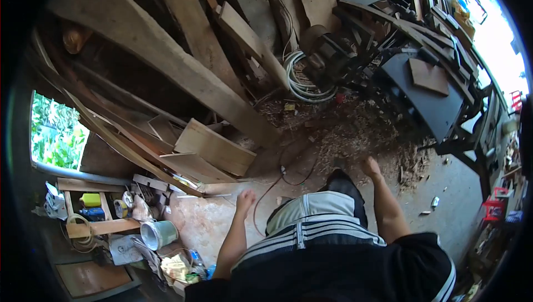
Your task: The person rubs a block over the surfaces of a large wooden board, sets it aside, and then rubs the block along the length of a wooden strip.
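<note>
My left hand [245,198] hangs in front of me on the left, fingers curled in and nothing showing in them. Below it in this view lies the bare concrete floor, with a thin reddish hose [267,195] to its right. My right hand [371,167] is held out low on the right, over the wood shavings [355,142] on the floor. Its fingers point away from me and are mostly hidden, so I cannot tell how they are closed. Leaning planks [183,74] and short boards [214,145] stand ahead of my left hand.
A dark machine table [425,102] with a brown board [428,76] stands at the right. Coiled pale hose [294,82] lies by the planks. On the left are a bucket [157,235] and a wooden rack [105,228] of tools. A red plastic stool [493,209] is far right.
</note>
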